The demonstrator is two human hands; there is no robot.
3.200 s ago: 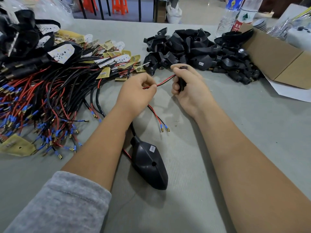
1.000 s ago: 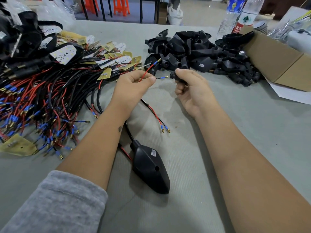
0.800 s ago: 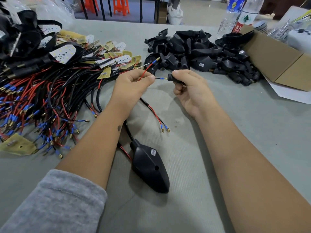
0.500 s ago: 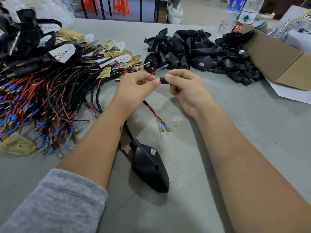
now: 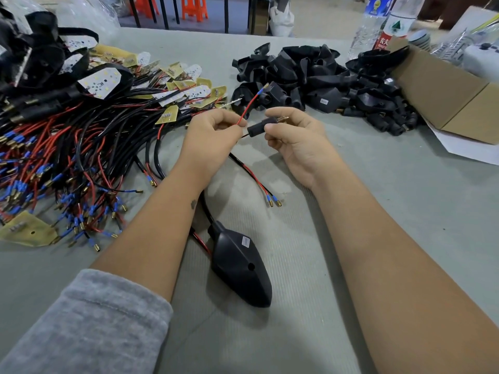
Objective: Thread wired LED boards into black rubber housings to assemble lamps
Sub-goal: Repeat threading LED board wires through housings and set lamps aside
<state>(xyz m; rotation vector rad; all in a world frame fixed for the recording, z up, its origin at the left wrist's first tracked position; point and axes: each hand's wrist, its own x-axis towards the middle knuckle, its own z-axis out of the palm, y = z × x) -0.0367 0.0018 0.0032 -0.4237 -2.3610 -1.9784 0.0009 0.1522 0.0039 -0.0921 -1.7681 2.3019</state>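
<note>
My left hand [image 5: 213, 130] pinches a red wire [image 5: 249, 105] and a thin black wire; the red one sticks up with a blue-and-brass tip. My right hand [image 5: 294, 133] grips a small black rubber sleeve [image 5: 258, 127] with a brass end showing at its far side. The black wire enters the sleeve's near opening. Below my wrists a black lamp housing [image 5: 240, 265] lies on the grey table [image 5: 378, 198], its cable running up toward my left hand.
A heap of wired LED boards [image 5: 81, 136] with red and black leads fills the left side. Empty black rubber housings [image 5: 324, 79] are piled at the back. A cardboard box [image 5: 453, 87] and water bottles [image 5: 378, 22] stand at the right rear.
The black wire's blue tip has gone into the sleeve and my hands have closed together. The sleeve has turned so its brass end shows beyond my right thumb.
</note>
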